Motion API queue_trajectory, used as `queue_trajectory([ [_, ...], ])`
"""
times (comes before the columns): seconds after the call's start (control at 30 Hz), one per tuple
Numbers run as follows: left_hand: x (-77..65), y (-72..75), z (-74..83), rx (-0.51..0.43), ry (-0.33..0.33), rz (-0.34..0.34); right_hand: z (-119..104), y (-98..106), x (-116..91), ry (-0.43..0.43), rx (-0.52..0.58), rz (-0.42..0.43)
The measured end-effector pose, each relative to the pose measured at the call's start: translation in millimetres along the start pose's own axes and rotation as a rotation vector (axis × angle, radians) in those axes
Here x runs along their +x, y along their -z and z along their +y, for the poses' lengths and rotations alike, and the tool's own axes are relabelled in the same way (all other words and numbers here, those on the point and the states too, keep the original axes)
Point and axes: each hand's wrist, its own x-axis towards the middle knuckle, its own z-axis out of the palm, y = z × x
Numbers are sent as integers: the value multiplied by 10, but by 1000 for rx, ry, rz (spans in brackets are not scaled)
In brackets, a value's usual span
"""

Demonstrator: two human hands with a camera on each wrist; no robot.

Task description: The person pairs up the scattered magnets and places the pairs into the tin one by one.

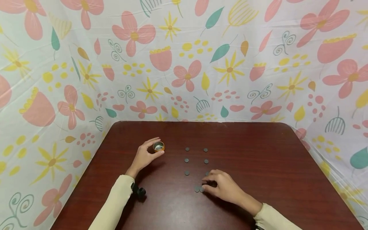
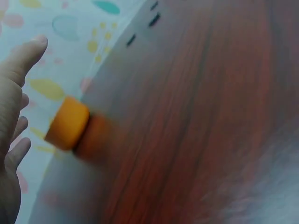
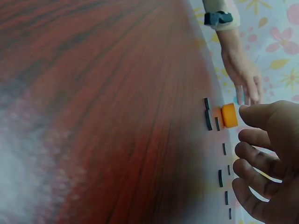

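A small round orange container point(image 1: 158, 147) with a silvery inside stands on the table, its opening facing up. My left hand point(image 1: 145, 155) spreads its thumb and fingers around the container's left side. The left wrist view shows a gap between those fingers and the orange container point(image 2: 68, 123). My right hand point(image 1: 225, 187) is loosely bent beside two small dark grey discs point(image 1: 196, 189) at the near end, thumb tip right at one of them. Its fingers point(image 3: 261, 161) hold nothing in the right wrist view. Another disc point(image 1: 207, 173) is partly hidden behind the right hand.
More flat discs lie in two columns, one with a disc point(image 1: 186, 160) left of centre and one with a disc point(image 1: 206, 161) to its right. The dark reddish-brown table point(image 1: 258, 150) meets a flower-patterned cloth point(image 1: 184, 105) at its back and sides.
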Motion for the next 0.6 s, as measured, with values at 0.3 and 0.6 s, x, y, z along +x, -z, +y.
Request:
queue_trajectory([
  [0.3, 11, 51, -231, -28, 88, -23, 2, -41, 89, 7, 2, -63],
  [0.6, 57, -17, -256, -20, 167, -71, -15, -164, 104, -12, 4, -85],
])
